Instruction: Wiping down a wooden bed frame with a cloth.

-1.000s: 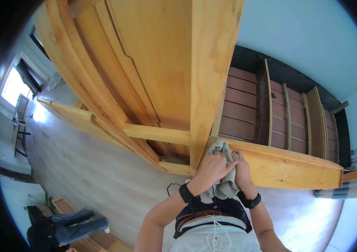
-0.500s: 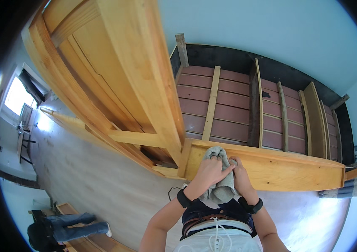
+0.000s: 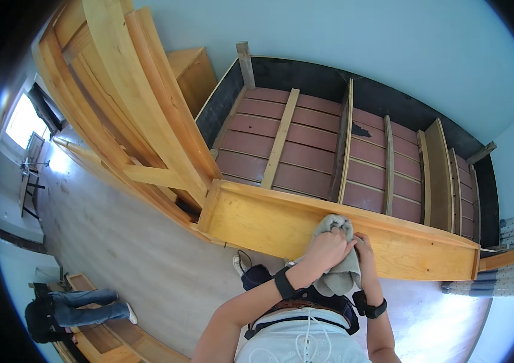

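Observation:
A bunched grey cloth (image 3: 340, 278) is between my hands, and its upper end rests against the yellow wooden side board (image 3: 263, 215) in front of me. My left hand (image 3: 328, 249) is closed over the middle of the cloth, knuckles up. My right hand (image 3: 363, 249) pinches the cloth's right side, its fingertips close to my left hand. The cloth's lower end hangs by my waist. The board is a long shallow panel with raised edges, joined at its left end to a tall wooden headboard (image 3: 142, 91).
Behind the board stands a bed frame with pinkish slats (image 3: 311, 154), upright dividers and dark inner walls (image 3: 305, 71). A wooden cabinet (image 3: 193, 75) stands beyond the headboard. At lower left a person in jeans (image 3: 87, 307) bends over wooden furniture parts (image 3: 139, 339). A patterned blue curtain (image 3: 511, 266) hangs at right.
I have shifted rightward along the board, with both hands and the cloth now nearer its middle. More of the board's left end and the cabinet behind the headboard show.

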A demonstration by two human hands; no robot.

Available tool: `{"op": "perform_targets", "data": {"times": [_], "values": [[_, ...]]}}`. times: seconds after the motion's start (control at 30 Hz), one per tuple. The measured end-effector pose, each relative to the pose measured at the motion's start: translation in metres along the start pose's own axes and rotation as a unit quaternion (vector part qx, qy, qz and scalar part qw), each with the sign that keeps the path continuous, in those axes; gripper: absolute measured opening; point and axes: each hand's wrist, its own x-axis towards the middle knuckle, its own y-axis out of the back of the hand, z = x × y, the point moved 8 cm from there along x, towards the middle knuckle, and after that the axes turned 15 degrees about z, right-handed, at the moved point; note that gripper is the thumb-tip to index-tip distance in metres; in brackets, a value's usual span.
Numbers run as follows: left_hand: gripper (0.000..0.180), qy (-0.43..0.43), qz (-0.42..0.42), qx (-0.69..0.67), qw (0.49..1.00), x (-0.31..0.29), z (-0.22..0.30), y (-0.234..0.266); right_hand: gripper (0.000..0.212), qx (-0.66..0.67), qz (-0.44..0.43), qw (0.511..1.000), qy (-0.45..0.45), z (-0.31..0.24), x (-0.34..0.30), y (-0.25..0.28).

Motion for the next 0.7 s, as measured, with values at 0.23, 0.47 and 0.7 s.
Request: {"op": "perform_targets", "data": {"times": [0.23,0.47,0.7], "values": [[0.041,-0.051,-0.016,-0.01,0.999,0.007,0.036,-0.027,0.035,-0.06,0.019,0.998,-0.013,0.006,-0.012,0.048],[0.038,-0.049,-0.022,-0.068,0.996,-0.005,0.015,-0.017,0.064,-0.181,-0.106,0.977,0.043,-0.009,-0.039,0.018],[0.043,0.052,-0.07,-0.078,0.993,-0.032,-0.068,0.049,0.074,-0.156,-0.17,0.967,0.106,-0.065,-0.025,-0.052]]}}
